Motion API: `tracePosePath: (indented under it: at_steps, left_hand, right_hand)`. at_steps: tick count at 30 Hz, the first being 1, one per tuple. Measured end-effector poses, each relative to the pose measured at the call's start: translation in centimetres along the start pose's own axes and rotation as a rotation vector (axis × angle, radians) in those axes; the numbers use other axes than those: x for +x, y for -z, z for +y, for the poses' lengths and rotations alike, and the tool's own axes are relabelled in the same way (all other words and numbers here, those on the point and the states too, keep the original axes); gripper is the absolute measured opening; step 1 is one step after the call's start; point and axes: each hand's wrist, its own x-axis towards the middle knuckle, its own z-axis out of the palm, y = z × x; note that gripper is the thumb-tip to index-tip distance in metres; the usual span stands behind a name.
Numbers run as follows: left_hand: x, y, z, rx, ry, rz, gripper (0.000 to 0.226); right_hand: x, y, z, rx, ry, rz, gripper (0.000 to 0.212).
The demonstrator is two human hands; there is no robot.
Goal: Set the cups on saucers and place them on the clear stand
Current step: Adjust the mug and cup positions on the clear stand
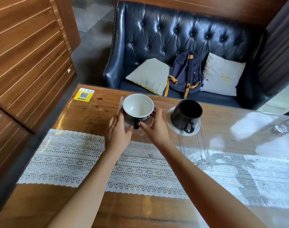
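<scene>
Yellow sticker [84,95] with a black QR code on the wooden table [84,116] near its far left corner, characters beneath too small to read, faint yellow logo on the right cushion [222,74], illegible

Two bare forearms (no sleeves), left hand [118,134], right hand [154,127], unadorned

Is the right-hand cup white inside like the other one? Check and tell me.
No, the right cup is black inside, while the left cup is white.
</scene>
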Motion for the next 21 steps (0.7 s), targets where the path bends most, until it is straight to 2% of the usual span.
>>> tracePosePath:
  at_steps: [21]
  left_hand:
    - [-0.01, -0.48, -0.42, -0.041, 0.031, 0.083, 0.063]
  right_hand:
    - [-0.13, -0.2, 0.13, -0.016, 0.001, 0.006, 0.07]
